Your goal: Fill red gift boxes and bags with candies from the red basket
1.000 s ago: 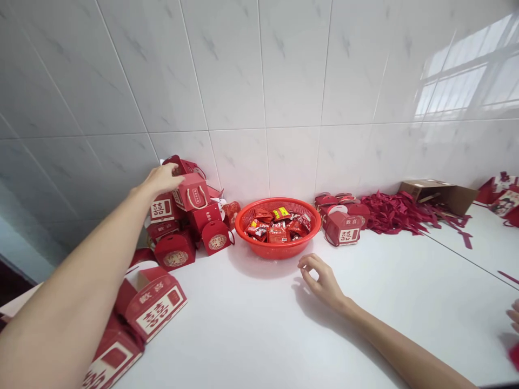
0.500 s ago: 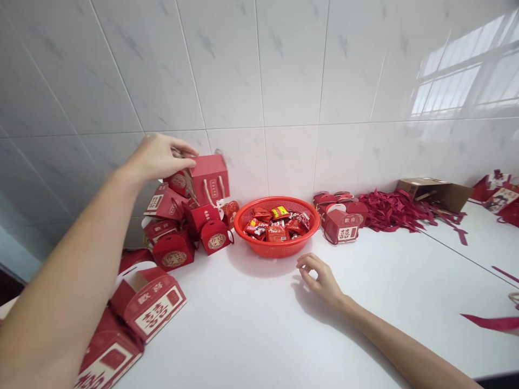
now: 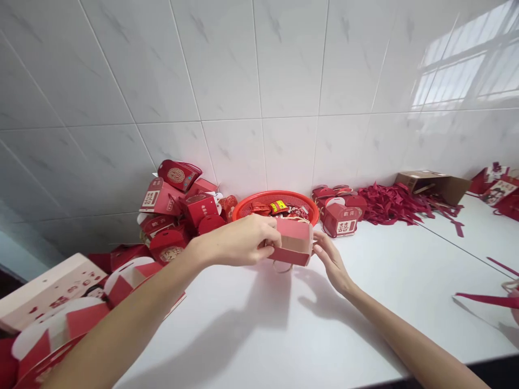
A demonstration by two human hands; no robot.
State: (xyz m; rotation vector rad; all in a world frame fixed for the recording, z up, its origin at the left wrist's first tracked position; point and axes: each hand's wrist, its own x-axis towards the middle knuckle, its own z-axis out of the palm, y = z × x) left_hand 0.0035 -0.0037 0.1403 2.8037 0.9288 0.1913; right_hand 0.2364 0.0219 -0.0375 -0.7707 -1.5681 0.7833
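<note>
A red paper gift box with rope handles is held in the air above the white table, tipped so that its open inside shows. My left hand grips its left end between thumb and fingers. At its right end is my right hand, fingers apart and very close to the edge; whether they touch it I cannot tell. Behind the box stands a red plastic basket with red-wrapped candies in it, partly hidden by the box and my left hand.
Red gift boxes are piled at the left against the tiled wall. Right of the basket stand more red boxes, a heap of dark red ribbons and a cardboard box. Another person's hand shows at the right edge beside a ribbon.
My left hand has brought the gift box from the left pile down and right, in front of the basket. My right hand has moved slightly up to the box's right end.
</note>
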